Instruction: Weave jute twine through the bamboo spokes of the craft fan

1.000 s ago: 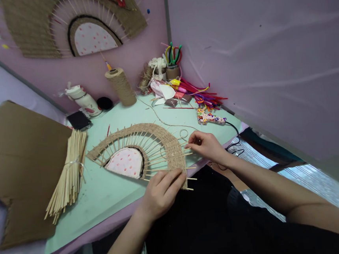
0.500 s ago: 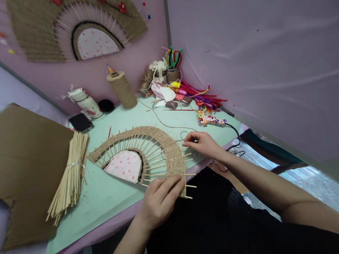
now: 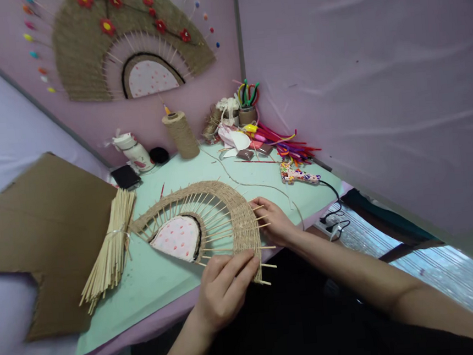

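Observation:
A half-round fan frame (image 3: 243,221) of thin sticks, with a band of twine woven through them, lies over the table, its right side near me. My left hand (image 3: 227,289) is closed on the near end of the woven band, thumb side hidden below. At the right rim my right hand (image 3: 277,222) has its fingers bent together behind the protruding stick ends; what they pinch is hidden. A white half-circle with pink spots (image 3: 178,239) forms the fan's centre, edged in black. Loose twine (image 3: 257,184) runs from the spool (image 3: 181,136) toward the table edge by my right wrist.
A tied bundle of sticks (image 3: 112,246) and a cardboard sheet (image 3: 64,225) are at left. A patterned glue gun (image 3: 300,174) with a black cord lies at right, below colourful pipe cleaners (image 3: 294,147). A bottle (image 3: 135,152) stands behind; a finished fan (image 3: 81,64) hangs on the wall.
My right hand has moved from beside the fan to its right rim, fingertips now behind the sticks. The loose twine has shifted toward the near right. My left hand keeps its grip; the view has shifted.

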Action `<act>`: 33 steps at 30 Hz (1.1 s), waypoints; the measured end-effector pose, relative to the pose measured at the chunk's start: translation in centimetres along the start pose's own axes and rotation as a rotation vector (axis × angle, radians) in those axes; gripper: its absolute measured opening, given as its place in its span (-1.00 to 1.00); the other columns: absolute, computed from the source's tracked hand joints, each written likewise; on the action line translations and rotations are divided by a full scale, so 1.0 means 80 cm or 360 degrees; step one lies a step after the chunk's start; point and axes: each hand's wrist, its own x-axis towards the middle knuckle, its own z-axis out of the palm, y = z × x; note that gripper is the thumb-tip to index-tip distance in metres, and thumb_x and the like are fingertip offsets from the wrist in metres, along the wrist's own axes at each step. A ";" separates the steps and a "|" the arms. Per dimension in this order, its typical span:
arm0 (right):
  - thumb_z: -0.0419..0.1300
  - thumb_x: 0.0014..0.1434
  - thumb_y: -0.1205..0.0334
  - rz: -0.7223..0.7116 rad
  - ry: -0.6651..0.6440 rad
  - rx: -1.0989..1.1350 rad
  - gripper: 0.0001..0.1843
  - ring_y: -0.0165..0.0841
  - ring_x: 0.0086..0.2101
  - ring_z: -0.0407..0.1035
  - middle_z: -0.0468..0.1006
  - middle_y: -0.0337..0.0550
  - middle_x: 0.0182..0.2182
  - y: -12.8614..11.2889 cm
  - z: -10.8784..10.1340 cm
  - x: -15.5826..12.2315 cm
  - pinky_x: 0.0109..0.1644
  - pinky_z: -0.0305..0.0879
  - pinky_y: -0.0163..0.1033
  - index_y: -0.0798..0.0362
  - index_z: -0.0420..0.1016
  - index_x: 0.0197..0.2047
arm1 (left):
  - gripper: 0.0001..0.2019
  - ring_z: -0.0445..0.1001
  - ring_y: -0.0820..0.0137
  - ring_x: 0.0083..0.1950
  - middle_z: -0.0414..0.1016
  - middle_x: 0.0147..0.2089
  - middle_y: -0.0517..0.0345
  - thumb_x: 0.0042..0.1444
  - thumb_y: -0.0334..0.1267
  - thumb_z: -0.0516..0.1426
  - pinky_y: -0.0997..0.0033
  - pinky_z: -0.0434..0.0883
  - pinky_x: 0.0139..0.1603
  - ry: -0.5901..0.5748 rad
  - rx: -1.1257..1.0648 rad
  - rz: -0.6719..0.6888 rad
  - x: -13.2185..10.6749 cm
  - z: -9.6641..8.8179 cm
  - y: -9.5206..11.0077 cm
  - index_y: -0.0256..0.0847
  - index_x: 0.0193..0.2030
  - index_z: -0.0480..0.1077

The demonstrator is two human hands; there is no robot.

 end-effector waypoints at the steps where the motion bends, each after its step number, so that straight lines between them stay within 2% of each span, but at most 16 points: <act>1: 0.35 -0.05 0.01 -0.0003 -0.0002 0.0060 -0.66 -0.53 -0.57 0.22 0.37 -0.40 -0.57 -0.003 0.006 -0.002 -0.51 0.14 -0.41 0.03 0.36 -0.37 | -0.58 0.45 0.33 -0.11 0.56 0.02 -0.08 0.16 -0.49 0.13 0.30 0.39 -0.08 0.0028 0.0032 0.0001 -0.001 -0.002 0.000 -0.25 0.17 0.37; 5: 0.37 -0.07 0.04 -0.0041 -0.0046 0.0200 -0.67 -0.53 -0.57 0.23 0.36 -0.40 -0.56 -0.020 0.029 -0.009 -0.53 0.15 -0.43 0.02 0.33 -0.39 | -0.53 0.42 0.20 0.12 0.49 0.11 -0.13 0.14 -0.49 0.13 0.12 0.33 0.09 0.0141 0.0295 -0.0154 -0.007 -0.017 -0.012 -0.16 0.20 0.34; 8: 0.38 -0.07 0.09 -0.0096 -0.0150 0.0246 -0.68 -0.54 -0.61 0.21 0.33 -0.42 -0.60 -0.030 0.046 -0.009 -0.57 0.13 -0.44 0.02 0.33 -0.41 | -0.46 0.31 0.11 0.27 0.41 0.19 -0.19 0.14 -0.54 0.08 -0.03 0.29 0.19 0.0131 0.0369 -0.0335 -0.009 -0.036 -0.027 -0.17 0.27 0.26; 10: 0.39 -0.08 0.11 -0.0143 -0.0216 0.0269 -0.69 -0.56 -0.63 0.20 0.32 -0.43 -0.62 -0.037 0.060 -0.005 -0.58 0.15 -0.44 0.02 0.33 -0.42 | -0.45 0.33 0.14 0.27 0.43 0.18 -0.16 0.15 -0.57 0.04 -0.07 0.30 0.22 0.0183 0.0304 -0.0362 -0.010 -0.047 -0.037 -0.18 0.28 0.25; 12: 0.40 -0.08 0.11 -0.0207 -0.0301 0.0283 -0.68 -0.57 -0.63 0.20 0.34 -0.42 -0.61 -0.048 0.081 0.002 -0.56 0.21 -0.44 0.03 0.34 -0.43 | -0.49 0.41 0.18 0.20 0.47 0.14 -0.11 0.17 -0.55 0.01 -0.08 0.33 0.23 0.0320 0.0257 -0.0334 -0.009 -0.055 -0.046 -0.18 0.25 0.30; 15: 0.42 -0.11 0.08 -0.0325 -0.0535 0.0273 -0.65 -0.58 -0.61 0.25 0.39 -0.40 -0.58 -0.076 0.130 0.015 -0.50 0.32 -0.42 0.05 0.35 -0.42 | -0.63 0.51 0.19 0.09 0.54 0.05 -0.06 0.21 -0.42 0.07 -0.09 0.38 0.20 0.0698 0.0360 -0.0327 0.002 -0.065 -0.062 -0.21 0.15 0.40; 19: 0.41 -0.10 -0.03 -0.0549 -0.0969 0.0228 -0.59 -0.52 -0.48 0.41 0.48 -0.34 -0.48 -0.130 0.219 0.022 -0.36 0.45 -0.37 0.05 0.34 -0.41 | -0.76 0.58 0.19 -0.05 0.61 -0.09 -0.02 0.16 -0.35 0.16 0.03 0.49 0.08 0.1425 0.0525 -0.0459 0.043 -0.079 -0.085 -0.25 -0.03 0.51; 21: 0.36 -0.03 -0.05 -0.0708 -0.1158 0.0153 -0.60 -0.51 -0.44 0.45 0.50 -0.30 -0.42 -0.151 0.254 0.021 -0.33 0.47 -0.35 0.05 0.33 -0.38 | -0.77 0.59 0.22 -0.09 0.60 -0.08 -0.01 0.19 -0.33 0.13 0.07 0.52 0.03 0.1789 0.0395 -0.0586 0.068 -0.085 -0.095 -0.26 -0.04 0.51; 23: 0.32 0.03 -0.05 -0.0853 -0.1237 0.0059 -0.63 -0.51 -0.43 0.45 0.49 -0.31 -0.42 -0.161 0.274 0.024 -0.32 0.48 -0.33 0.04 0.33 -0.36 | -0.77 0.58 0.25 -0.07 0.59 -0.04 0.04 0.22 -0.30 0.11 0.07 0.50 0.06 0.1987 0.0072 -0.0636 0.088 -0.087 -0.104 -0.23 -0.03 0.50; 27: 0.31 0.01 -0.06 -0.0955 -0.1045 -0.0077 -0.63 -0.50 -0.48 0.40 0.41 -0.37 -0.52 -0.149 0.273 0.043 -0.34 0.50 -0.32 0.02 0.31 -0.39 | -0.82 0.57 0.33 -0.04 0.61 -0.11 0.13 0.20 -0.29 0.13 0.07 0.42 0.17 0.1986 -0.0579 -0.0699 0.098 -0.072 -0.125 -0.19 -0.10 0.51; 30: 0.28 0.04 -0.05 -0.0946 -0.0916 -0.0219 -0.66 -0.47 -0.48 0.38 0.40 -0.35 -0.55 -0.128 0.261 0.060 -0.35 0.50 -0.30 0.02 0.30 -0.38 | -0.87 0.56 0.38 -0.04 0.62 -0.13 0.16 0.19 -0.27 0.15 0.13 0.39 0.19 0.1950 -0.0968 -0.0832 0.084 -0.052 -0.141 -0.17 -0.16 0.50; 33: 0.23 0.09 0.00 -0.0959 -0.0886 -0.0334 -0.72 -0.44 -0.47 0.38 0.38 -0.34 -0.53 -0.110 0.258 0.069 -0.40 0.47 -0.28 0.01 0.28 -0.38 | -0.82 0.54 0.32 0.02 0.59 -0.05 0.07 0.17 -0.18 0.18 0.11 0.38 0.20 0.1828 -0.1107 -0.1020 0.061 -0.036 -0.154 -0.20 -0.15 0.48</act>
